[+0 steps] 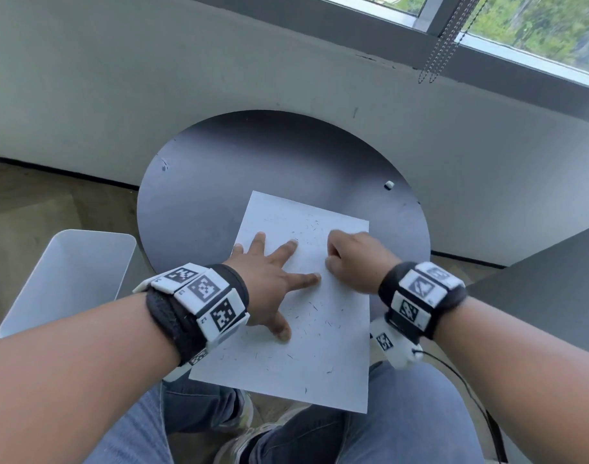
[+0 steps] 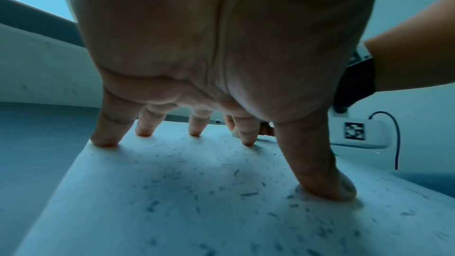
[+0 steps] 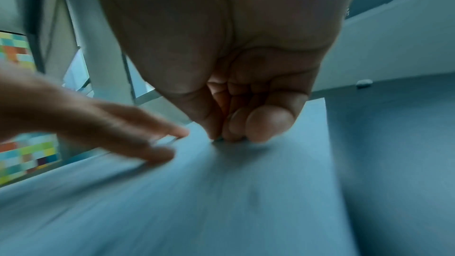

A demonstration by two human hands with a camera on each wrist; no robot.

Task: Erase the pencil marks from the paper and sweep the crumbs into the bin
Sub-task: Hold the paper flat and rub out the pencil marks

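With our left hand [image 1: 269, 283] splayed flat, pinning the paper [image 1: 333, 333] on the table [image 1: 219, 182], and our right hand [image 1: 351, 259] curled, seemingly pinching an eraser, we judge the crumb-strewn sheet light, floppy, best lifted by opposite edges.

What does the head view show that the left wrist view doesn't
Only the head view shows the white bin left of the round table. Only the left wrist view shows the left hand from beneath, fingertips pressing down. Both show the paper strewn with dark crumbs.
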